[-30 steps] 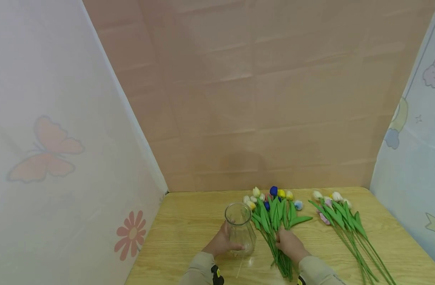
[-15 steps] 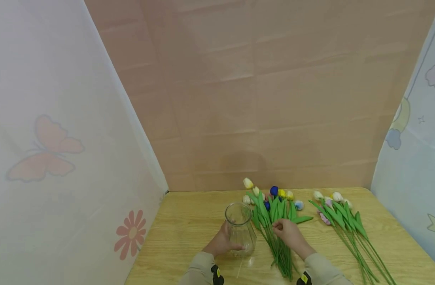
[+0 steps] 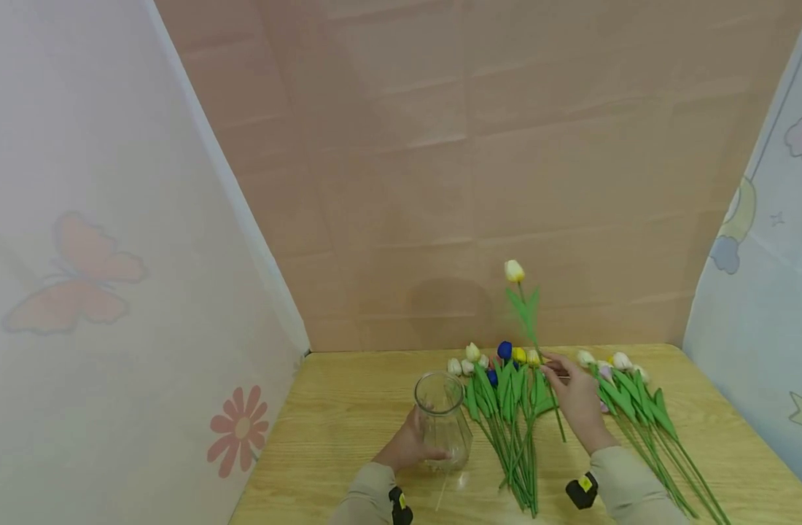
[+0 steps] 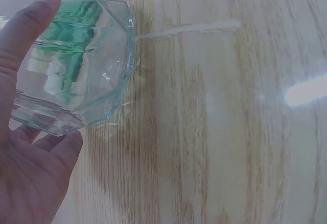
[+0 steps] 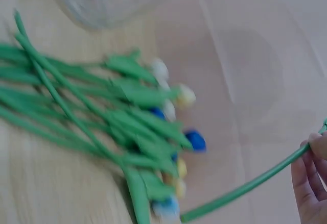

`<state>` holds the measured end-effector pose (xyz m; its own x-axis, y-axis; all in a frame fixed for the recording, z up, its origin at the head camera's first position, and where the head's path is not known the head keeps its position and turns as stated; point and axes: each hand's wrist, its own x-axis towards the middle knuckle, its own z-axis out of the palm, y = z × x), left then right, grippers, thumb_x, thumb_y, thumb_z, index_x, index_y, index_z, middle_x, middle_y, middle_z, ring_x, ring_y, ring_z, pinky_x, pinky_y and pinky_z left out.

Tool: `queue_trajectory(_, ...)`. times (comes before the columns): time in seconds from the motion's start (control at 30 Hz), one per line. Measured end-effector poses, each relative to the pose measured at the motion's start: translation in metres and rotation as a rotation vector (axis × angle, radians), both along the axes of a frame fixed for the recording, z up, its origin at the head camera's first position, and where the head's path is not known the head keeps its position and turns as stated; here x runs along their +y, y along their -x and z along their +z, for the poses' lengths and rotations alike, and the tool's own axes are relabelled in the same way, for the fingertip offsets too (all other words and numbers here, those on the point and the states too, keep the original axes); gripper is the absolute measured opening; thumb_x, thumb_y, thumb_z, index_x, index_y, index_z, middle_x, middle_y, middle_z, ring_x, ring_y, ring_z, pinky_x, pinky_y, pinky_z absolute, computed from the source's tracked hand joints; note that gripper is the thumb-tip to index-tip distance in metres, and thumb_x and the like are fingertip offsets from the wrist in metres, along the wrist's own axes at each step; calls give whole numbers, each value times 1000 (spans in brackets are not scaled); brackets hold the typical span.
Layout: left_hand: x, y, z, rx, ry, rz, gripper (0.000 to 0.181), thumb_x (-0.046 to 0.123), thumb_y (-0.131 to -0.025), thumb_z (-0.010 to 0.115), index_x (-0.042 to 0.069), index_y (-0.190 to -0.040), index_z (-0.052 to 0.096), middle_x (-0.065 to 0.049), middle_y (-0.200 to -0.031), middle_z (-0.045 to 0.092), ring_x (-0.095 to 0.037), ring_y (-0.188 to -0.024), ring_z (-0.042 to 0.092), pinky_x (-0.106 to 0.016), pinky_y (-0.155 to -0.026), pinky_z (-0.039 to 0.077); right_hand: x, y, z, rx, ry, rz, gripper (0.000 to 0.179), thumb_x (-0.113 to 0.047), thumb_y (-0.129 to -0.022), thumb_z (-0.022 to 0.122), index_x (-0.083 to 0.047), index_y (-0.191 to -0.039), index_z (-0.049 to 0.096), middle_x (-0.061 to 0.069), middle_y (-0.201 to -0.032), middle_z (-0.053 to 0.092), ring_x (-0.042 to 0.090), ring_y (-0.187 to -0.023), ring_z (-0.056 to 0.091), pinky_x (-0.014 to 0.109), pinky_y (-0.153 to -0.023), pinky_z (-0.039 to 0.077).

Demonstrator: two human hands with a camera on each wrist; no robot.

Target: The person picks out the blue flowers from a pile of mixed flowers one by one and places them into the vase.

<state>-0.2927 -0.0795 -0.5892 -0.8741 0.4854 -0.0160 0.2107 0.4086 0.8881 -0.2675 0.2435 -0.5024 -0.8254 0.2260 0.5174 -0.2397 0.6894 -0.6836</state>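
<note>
In the head view my left hand grips a clear glass vase standing on the table, left of the flowers. The left wrist view shows its thumb across the faceted glass and fingers curled beneath. My right hand pinches the stem of a single artificial tulip, white with a yellow base, lifted above the table and leaning left. Its bare lower stem slants below the fingers in the right wrist view. Close to that hand lies a bunch of mixed tulips, stems toward me.
A second bunch of tulips, white and pale purple, lies at the right of the wooden table. A tan cloth backdrop rises behind the table, with printed white panels at the sides.
My right hand has drawn one white-and-yellow tulip out of the middle bunch, moving it up and to the right. My left hand stays on the vase.
</note>
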Motion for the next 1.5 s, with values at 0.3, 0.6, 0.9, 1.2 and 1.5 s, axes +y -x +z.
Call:
queue_trajectory(0.3, -1, -1, 2, -5, 5, 4, 121, 25, -72, 87, 12, -156, 0, -23, -155, 23, -47, -139, 30, -55, -111, 34, 69, -6, -6, -74, -28, -148, 25, -8, -96, 59, 2, -118, 67, 23, -98, 70, -3, -58, 52, 20, -43, 42)
queue_trajectory(0.6, -1, 1, 1, -13, -11, -2, 122, 25, -72, 87, 11, -156, 0, -23, -156, 22, -44, -143, 22, -57, -113, 28, 109, -27, -32, -181, -123, -273, 19, -1, -90, 65, 10, -104, 68, 27, -83, 69, 25, -52, 56, 31, -45, 40)
queue_trajectory(0.9, 0, 4, 1, -36, -34, -4, 123, 26, -72, 87, 16, -156, -2, -20, -158, 17, -42, -145, 18, -59, -114, 24, 139, -35, -48, -424, -111, -279, 19, -4, -90, 63, 6, -104, 70, 34, -106, 64, 53, -92, 61, 55, -64, 51)
queue_trajectory(1.2, 1, 0, 5, -32, -21, -5, 122, 23, -73, 86, 11, -156, -2, -21, -158, 15, -42, -145, 17, -59, -114, 24, 148, -37, -60, -565, -215, -213, 21, 0, -90, 56, 8, -107, 66, 34, -101, 64, 49, -82, 63, 50, -59, 52)
queue_trajectory(1.5, 0, 1, 3, -46, -16, 1, 122, 25, -73, 86, 13, -156, -2, -21, -158, 17, -42, -145, 19, -58, -114, 25, 150, -34, -67, -684, -164, -236, 25, -2, -91, 56, 6, -114, 62, 31, -108, 63, 47, -87, 64, 47, -58, 53)
